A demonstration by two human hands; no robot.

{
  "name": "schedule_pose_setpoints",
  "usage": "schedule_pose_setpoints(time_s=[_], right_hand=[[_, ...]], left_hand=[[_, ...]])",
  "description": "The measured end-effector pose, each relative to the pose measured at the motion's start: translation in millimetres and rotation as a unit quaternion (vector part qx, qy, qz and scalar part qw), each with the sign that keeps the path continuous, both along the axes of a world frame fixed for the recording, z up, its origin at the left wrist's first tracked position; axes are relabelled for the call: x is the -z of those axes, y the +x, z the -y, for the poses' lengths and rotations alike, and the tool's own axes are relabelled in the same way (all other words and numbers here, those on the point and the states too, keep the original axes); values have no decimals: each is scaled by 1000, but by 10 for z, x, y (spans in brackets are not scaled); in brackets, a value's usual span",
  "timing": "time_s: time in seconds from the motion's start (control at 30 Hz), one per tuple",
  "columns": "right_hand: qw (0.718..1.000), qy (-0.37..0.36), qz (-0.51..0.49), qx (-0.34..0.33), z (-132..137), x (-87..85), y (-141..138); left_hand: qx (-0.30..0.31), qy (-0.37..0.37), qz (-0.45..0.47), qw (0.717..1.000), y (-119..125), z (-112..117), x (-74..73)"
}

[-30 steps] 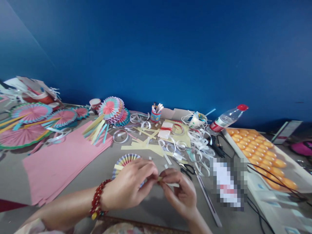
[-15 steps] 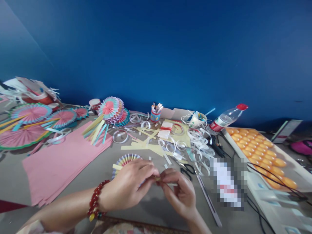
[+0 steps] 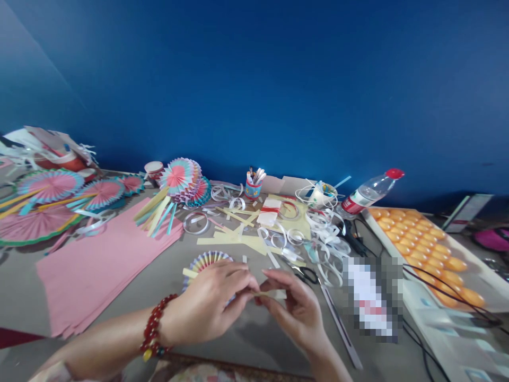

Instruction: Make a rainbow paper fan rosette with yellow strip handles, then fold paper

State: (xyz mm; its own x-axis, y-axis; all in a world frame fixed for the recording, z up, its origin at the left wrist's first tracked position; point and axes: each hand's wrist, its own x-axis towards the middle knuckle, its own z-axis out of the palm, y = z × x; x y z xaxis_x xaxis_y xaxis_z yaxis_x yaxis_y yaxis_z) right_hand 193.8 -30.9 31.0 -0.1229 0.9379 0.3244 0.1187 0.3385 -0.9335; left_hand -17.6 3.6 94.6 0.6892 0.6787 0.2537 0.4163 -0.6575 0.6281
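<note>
My left hand [image 3: 212,302], with a red bead bracelet at the wrist, pinches one end of a short pale yellow paper strip [image 3: 275,294]. The fingers of my right hand [image 3: 298,310] curl around the strip's other part, the thumb beneath it and the index finger raised a little. Partly hidden behind my left hand, a pleated paper fan [image 3: 207,260] in yellow, white and purple lies on the table. Black-handled scissors [image 3: 308,275] lie just beyond my right hand, and a slim grey cutter or ruler [image 3: 340,326] is to its right.
Pink paper sheets [image 3: 99,260] are stacked on the left, near finished pleated rosettes [image 3: 181,178]. Yellow strips [image 3: 234,240] and white paper curls [image 3: 326,239] litter the middle. At the right stand a plastic bottle [image 3: 369,193] and a tray of orange domes [image 3: 421,249], with black cables.
My right hand's index finger has lifted and the hand has shifted slightly right and down, showing more of the yellow strip. My left hand has stayed nearly in place.
</note>
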Motion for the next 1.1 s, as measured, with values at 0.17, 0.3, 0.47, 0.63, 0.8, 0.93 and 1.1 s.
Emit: schedule_pose_setpoints(time_s=[0.17, 0.3, 0.47, 0.63, 0.8, 0.93, 1.1], right_hand=[[999, -16, 18, -47, -37, -62, 45], [998, -4, 45, -39, -31, -68, 40], [998, -7, 46, -29, -4, -15, 28], [999, -10, 53, -11, 7, -19, -2], [999, -19, 39, -7, -7, -70, -27], [998, -21, 55, -14, -10, -67, -20], [998, -5, 58, -25, -12, -34, -12]], left_hand=[[-7, -18, 8, 1000, -1, -5, -3], [-8, -42, 11, 999, 1, -15, -2], [-8, -52, 7, 999, -7, -3, 25], [-25, -47, -6, 999, 15, -6, 73], [-33, -50, 13, 998, 44, -51, 126], [-24, -110, 40, 993, 41, -75, 170], [-23, -192, 72, 979, 49, -98, 187]])
